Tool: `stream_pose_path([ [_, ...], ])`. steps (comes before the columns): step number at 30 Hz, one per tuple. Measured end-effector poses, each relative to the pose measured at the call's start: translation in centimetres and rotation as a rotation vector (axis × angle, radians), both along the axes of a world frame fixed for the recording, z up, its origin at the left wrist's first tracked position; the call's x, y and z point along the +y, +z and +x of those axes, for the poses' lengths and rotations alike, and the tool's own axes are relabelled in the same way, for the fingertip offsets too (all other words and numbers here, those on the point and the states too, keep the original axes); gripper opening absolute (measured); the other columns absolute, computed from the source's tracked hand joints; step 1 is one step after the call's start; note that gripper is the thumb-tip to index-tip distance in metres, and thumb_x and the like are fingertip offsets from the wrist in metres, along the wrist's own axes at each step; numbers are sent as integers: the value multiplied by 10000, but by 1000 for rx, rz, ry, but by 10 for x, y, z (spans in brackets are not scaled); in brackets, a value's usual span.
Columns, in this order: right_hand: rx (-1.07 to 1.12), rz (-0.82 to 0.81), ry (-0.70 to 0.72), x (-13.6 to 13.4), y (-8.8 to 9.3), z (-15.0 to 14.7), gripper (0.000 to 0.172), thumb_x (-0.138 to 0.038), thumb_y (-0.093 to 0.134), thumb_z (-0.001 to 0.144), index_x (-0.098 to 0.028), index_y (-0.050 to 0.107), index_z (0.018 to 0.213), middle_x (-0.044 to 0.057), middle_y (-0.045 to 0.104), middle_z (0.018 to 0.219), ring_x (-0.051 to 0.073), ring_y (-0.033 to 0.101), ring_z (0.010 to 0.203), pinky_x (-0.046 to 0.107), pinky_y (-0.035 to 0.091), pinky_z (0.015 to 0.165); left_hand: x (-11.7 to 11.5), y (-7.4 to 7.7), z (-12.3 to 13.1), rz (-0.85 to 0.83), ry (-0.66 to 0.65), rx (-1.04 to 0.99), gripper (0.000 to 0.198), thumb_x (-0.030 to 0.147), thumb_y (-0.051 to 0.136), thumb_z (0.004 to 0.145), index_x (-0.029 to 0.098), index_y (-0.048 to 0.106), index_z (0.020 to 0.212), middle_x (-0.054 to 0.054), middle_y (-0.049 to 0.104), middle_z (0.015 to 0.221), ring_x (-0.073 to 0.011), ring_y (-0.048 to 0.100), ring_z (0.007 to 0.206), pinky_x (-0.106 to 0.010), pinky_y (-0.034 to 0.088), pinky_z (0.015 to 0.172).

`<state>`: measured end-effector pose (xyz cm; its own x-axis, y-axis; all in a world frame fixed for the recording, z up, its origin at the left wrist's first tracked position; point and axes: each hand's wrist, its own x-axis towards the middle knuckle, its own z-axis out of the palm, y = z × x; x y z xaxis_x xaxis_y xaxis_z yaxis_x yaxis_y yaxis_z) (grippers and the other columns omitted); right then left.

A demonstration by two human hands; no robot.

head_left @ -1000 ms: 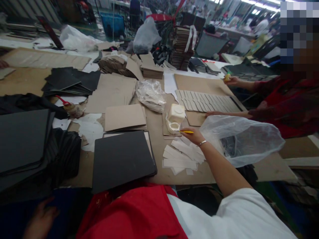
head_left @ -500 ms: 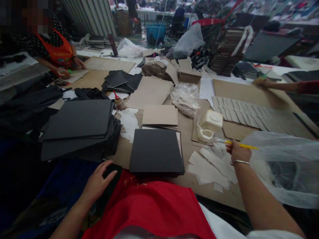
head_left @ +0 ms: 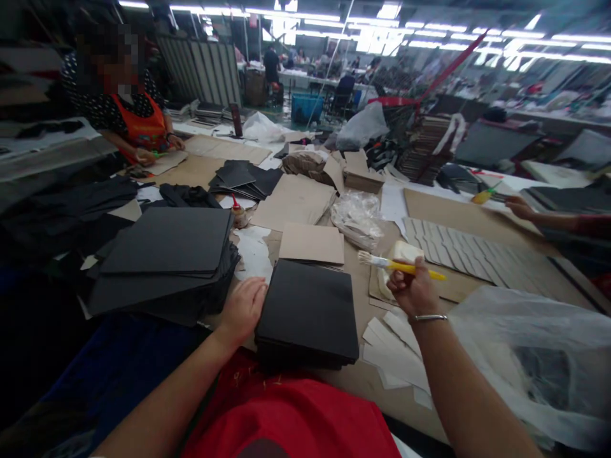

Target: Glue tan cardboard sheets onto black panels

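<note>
— While the right hand (head_left: 414,289) is clenched round a yellow-handled brush (head_left: 401,265), where does that brush sit against the fingers?

— The handle runs across the top of the fist, pinched between thumb and curled fingers. The pale bristles stick out to the left of the knuckles, and the yellow tail pokes out to the right. It is held above the table, nearly level.

— And the left hand (head_left: 244,308)?

— It lies palm down with the fingers (head_left: 254,294) loosely bent, touching the left edge of the stack of black boards (head_left: 308,312) directly in front of the person. Whether it grips the edge or only rests against it, I cannot tell.

— What lies just past the brush?

— A white plastic glue tub (head_left: 400,257) lies on a cardboard sheet (head_left: 451,289) right behind the fist, partly hidden by it. Below the wrist, with its metal bracelet (head_left: 428,318), white paper strips (head_left: 398,346) lie fanned on the table. A clear plastic bag (head_left: 534,356) bulges to the right of the forearm.

— Further out?

— Brown cardboard pieces (head_left: 312,243) lie behind the black stack, and a larger pile of black sheets (head_left: 167,254) sits to its left. A row of grey strips (head_left: 470,248) is laid out on the right, where another person's hand (head_left: 518,207) holds a brush. At far left a person in an orange apron (head_left: 138,127) works over a sheet.
</note>
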<state>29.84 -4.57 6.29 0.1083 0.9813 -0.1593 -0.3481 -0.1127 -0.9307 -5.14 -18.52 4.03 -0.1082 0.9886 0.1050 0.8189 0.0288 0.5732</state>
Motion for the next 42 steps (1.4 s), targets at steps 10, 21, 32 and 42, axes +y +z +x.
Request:
stream_pose_path([
  [10, -427, 90, 450, 98, 1, -179, 259, -367, 698, 682, -150, 623, 801, -23, 590, 562, 63, 506, 428, 172, 427, 416, 138, 27, 100, -180, -416, 329, 404, 358, 303, 926, 122, 598, 1071, -153, 602, 1111, -251, 548, 1052, -363, 437, 889],
  [21, -838, 239, 690, 160, -26, -218, 144, -277, 616, 741, -141, 636, 697, -21, 590, 505, 53, 482, 385, 149, 385, 389, 186, -2, 98, -356, -347, 302, 552, 507, 306, 886, 105, 597, 1126, -186, 616, 1152, -297, 561, 1078, -404, 442, 895],
  [32, -1031, 182, 285, 201, -33, -131, 214, -339, 537, 761, -160, 639, 703, -13, 612, 544, 75, 530, 453, 167, 413, 468, 194, -2, 98, -340, -353, 354, 391, 333, 328, 906, 124, 617, 1066, -168, 642, 1050, -270, 602, 1005, -375, 472, 831],
  [42, -1180, 229, 260, 145, -24, -64, 227, -345, 524, 764, -186, 643, 655, -26, 592, 522, 97, 533, 504, 198, 404, 524, 212, -11, 92, -267, -431, 452, 392, 372, 577, 797, 122, 588, 1099, -157, 552, 1140, -287, 533, 1078, -370, 460, 882],
])
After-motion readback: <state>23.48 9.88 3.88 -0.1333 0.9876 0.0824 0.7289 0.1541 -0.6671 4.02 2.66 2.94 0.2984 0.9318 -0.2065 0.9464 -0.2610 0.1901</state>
